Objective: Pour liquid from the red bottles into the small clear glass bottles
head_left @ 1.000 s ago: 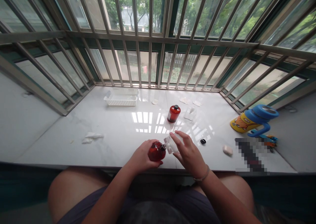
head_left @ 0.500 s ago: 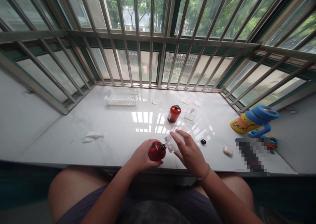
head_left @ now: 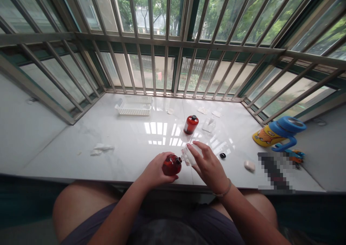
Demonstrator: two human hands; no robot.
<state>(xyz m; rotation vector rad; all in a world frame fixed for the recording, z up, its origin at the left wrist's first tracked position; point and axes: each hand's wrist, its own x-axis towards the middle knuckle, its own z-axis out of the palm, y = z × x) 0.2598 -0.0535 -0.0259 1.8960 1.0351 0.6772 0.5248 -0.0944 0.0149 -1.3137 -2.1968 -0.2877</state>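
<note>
My left hand (head_left: pixel 158 169) is wrapped round a red-brown bottle (head_left: pixel 171 165), whose uncapped neck points to the right. In my right hand (head_left: pixel 209 162) is a clear glass-like container (head_left: pixel 188 155), tipped so that its mouth is close beside the bottle's neck. Whether the two touch I cannot tell, and no liquid can be made out between them. A small black cap (head_left: pixel 222 155) lies to the right of my right hand. Beyond my hands stands a second red-brown bottle (head_left: pixel 191 125) with its black cap on, and beside it a clear square container (head_left: pixel 208 124).
A white perforated basket (head_left: pixel 134 107) sits at the back left. Crumpled tissue (head_left: pixel 102 149) lies on the left of the white counter. On the right are a pale soap-like lump (head_left: pixel 249 166), a blue and yellow flask (head_left: pixel 278 131) and a blurred-out dark object (head_left: pixel 275 173). Window bars close off the back.
Both hands keep nearly the same pose. The clear container in my right hand has shifted very slightly to the right, off the bottle's neck.
</note>
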